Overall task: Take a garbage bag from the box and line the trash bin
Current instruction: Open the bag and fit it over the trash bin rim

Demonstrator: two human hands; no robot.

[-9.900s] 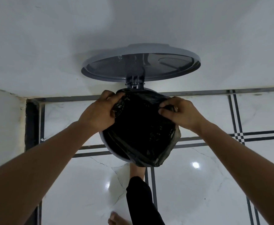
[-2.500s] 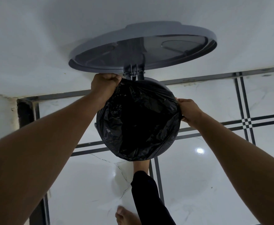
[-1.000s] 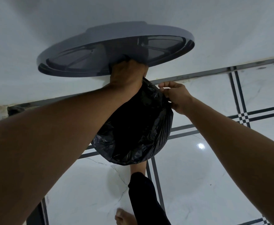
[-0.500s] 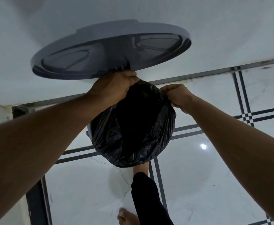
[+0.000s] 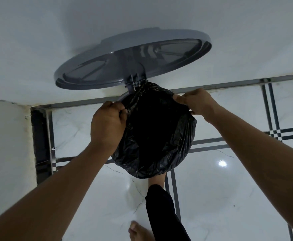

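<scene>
At the far rim of the trash bin (image 5: 123, 97), just below the hinge of the raised lid (image 5: 133, 58), a short grey arc of rim shows bare; everywhere else the garbage bag (image 5: 158, 129) covers it. My left hand (image 5: 107, 126) is closed in a pinch on the bag's edge at the left side of the rim, fingers curled over the plastic. My right hand (image 5: 197, 103) pinches the edge at the far right side, thumb and fingers gripping a fold where it passes over the rim.

Half a second ago both hands were bunched close together near the hinge. Now they have drawn apart along the rim, the left sliding down the left side and the right out to the right, and the lid has tipped so I see more of its underside. A few seconds back, the left hand was right up at the hinge. I judge this to mean the mouth is stretched nearly all round and the task is close to done; what remains is seating the edge behind the hinge and smoothing the slack.

My foot (image 5: 157, 180) is at the near base of the bin, presumably on the pedal. The plastic is thin, so a hard tug could tear it or pop it off the opposite side.
</scene>
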